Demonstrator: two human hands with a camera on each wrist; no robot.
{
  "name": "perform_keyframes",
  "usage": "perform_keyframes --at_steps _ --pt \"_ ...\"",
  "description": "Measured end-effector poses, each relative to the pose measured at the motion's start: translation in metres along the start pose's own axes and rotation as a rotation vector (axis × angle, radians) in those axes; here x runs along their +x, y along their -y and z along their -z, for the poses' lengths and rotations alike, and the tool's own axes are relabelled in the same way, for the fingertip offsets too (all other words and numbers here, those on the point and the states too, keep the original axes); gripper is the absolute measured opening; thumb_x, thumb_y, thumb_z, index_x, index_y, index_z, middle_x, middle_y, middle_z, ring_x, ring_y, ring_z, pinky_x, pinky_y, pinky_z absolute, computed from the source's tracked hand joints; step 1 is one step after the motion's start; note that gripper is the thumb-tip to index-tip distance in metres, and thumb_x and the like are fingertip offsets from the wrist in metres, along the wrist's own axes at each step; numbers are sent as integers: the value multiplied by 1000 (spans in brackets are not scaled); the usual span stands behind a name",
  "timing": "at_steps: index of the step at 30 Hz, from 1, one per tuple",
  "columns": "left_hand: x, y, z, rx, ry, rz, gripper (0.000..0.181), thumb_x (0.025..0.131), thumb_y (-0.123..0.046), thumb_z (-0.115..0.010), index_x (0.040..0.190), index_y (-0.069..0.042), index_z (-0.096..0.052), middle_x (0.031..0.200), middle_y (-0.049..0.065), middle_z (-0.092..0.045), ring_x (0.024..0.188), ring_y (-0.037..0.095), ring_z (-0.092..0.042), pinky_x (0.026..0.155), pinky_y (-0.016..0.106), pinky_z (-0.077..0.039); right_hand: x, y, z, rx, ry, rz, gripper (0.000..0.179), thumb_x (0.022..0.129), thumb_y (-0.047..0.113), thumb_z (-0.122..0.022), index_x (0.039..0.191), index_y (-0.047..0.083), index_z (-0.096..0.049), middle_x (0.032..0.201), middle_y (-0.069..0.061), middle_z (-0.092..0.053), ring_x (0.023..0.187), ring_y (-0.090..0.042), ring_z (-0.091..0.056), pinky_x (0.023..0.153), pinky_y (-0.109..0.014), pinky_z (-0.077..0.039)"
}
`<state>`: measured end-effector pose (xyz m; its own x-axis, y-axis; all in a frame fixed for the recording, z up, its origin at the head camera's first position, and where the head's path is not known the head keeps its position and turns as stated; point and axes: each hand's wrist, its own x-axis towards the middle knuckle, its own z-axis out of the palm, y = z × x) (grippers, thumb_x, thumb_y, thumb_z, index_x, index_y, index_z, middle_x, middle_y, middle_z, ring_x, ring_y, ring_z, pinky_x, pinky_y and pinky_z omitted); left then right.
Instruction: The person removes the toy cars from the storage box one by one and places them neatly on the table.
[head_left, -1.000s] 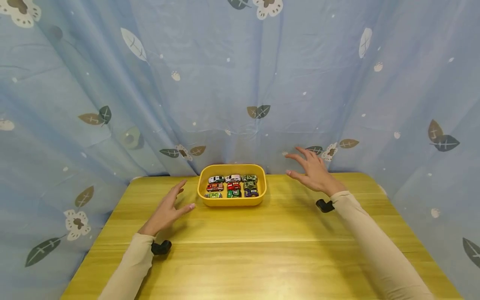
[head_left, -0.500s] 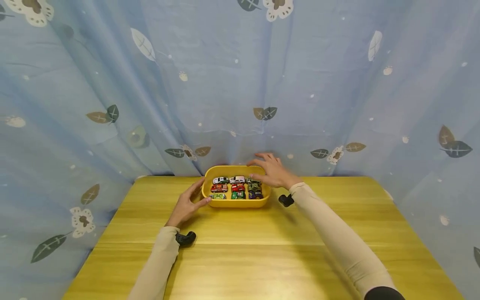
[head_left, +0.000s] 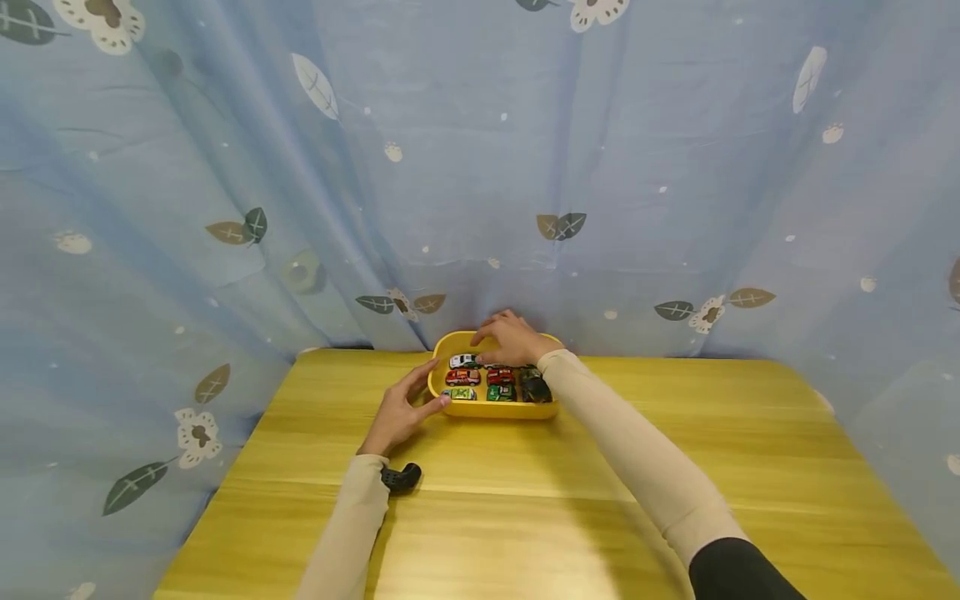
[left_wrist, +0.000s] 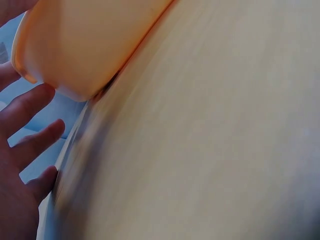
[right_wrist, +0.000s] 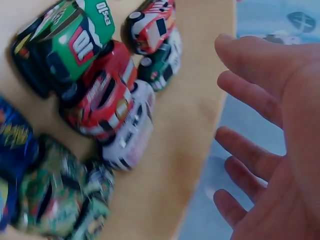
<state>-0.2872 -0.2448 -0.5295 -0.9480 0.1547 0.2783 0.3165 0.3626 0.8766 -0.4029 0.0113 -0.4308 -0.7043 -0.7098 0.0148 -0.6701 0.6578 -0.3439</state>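
A yellow tray (head_left: 495, 410) stands at the far edge of the table with several toy cars lined up inside. My left hand (head_left: 401, 412) is at its left end, thumb by the near rim; in the left wrist view an index finger (left_wrist: 30, 107) meets the tray wall, other fingers spread. Over the tray hovers my right hand (head_left: 513, 342), near a white car (head_left: 465, 361). The right wrist view shows those fingers apart and holding nothing, beside a green car (right_wrist: 75, 40), a red car (right_wrist: 107, 95) and a camouflage car (right_wrist: 55, 190). My right wrist hides the tray's right part.
The wooden table (head_left: 480, 517) stretches toward me and to both sides. A blue patterned curtain (head_left: 480, 192) hangs right behind the tray and along the sides. A black wrist device (head_left: 401, 477) sticks out below my left wrist.
Both hands have moved in to the tray: the left reached its left end, the right came leftward from beyond the tray to above the cars. The camera view has shifted slightly; the cars stay put.
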Motion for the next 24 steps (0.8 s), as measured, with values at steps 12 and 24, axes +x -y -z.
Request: perform_keyframes --at_steps 12,24 --pt "1 1 -2 -39 -10 6 76 93 -22 -85 160 -16 -49 161 18 -51 146 41 -53 122 57 -42 27 -12 -28 43 32 -36 33 107 32 -66 137 19 -73 139 -3 -72 134 -35 -59 109 -57 -40" --pt "0 1 -2 -50 -31 31 76 93 -17 -85 160 -14 -49 163 14 -50 146 40 -53 124 54 -39 34 -4 -40 -122 -1 -116 23 101 33 -75 122 23 -80 127 -7 -72 130 -35 -58 123 -67 -30"
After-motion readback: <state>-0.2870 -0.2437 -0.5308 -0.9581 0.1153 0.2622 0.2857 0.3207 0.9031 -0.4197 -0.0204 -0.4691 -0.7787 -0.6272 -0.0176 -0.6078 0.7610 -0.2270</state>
